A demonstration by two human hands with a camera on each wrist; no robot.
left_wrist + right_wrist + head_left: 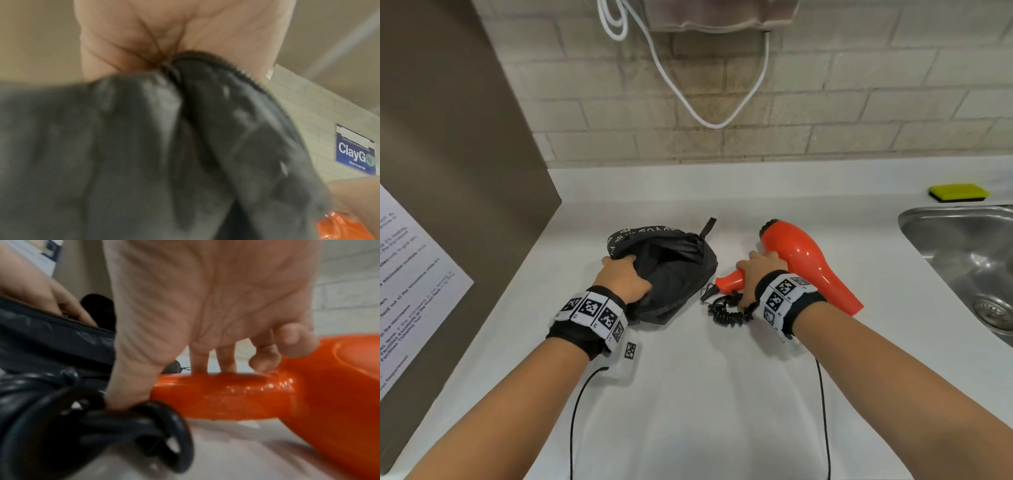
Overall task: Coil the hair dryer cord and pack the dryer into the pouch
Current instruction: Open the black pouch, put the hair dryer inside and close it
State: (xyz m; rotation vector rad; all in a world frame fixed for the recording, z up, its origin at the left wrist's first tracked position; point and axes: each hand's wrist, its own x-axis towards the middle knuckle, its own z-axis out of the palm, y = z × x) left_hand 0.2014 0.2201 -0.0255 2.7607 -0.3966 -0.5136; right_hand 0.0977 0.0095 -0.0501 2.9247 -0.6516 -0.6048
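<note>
Left hand (624,278) on pouch (674,270) rim.

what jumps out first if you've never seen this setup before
The bright orange hair dryer lying on the white counter, its handle in the right hand, with the black coiled cord bunched beside the wrist. Just left, the left hand grips the black pouch at its opening.

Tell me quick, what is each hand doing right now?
Left hand: closed, gripping the edge of the black pouch.
Right hand: closed around the handle of the orange hair dryer, with the coiled cord beside it.
</note>
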